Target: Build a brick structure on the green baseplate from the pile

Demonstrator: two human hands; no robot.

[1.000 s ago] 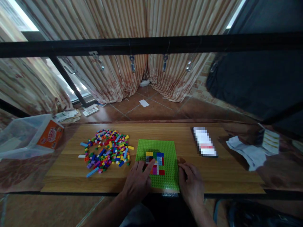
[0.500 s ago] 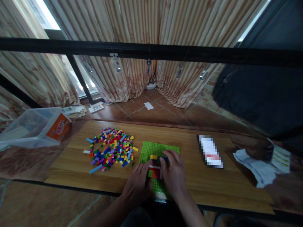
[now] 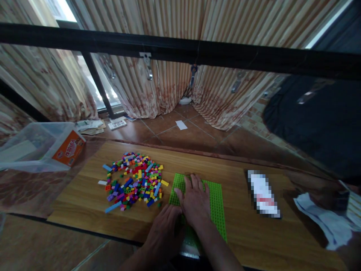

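A green studded baseplate (image 3: 216, 205) lies near the front of the wooden table. My right hand (image 3: 195, 201) rests palm down over its middle, fingers stretched out and apart, thumb pointing left. My left hand (image 3: 167, 227) is at the plate's lower left edge with its fingers curled; what they hold, if anything, is hidden. No bricks show on the visible part of the plate, and whatever lies beneath my hands is covered. A heap of small coloured building bricks (image 3: 138, 182) spreads over the table to the left of the plate.
A clear plastic bin (image 3: 34, 150) with an orange label stands past the table's left end. On the right lie a blurred-out phone-like slab (image 3: 263, 194) and crumpled white paper (image 3: 324, 222). A dark metal bar (image 3: 169, 43) with hanging clips crosses in front of the curtains.
My right hand has moved left and flattened over the baseplate, covering the yellow, red, white and orange bricks that showed between my hands. The camera view has shifted slightly.
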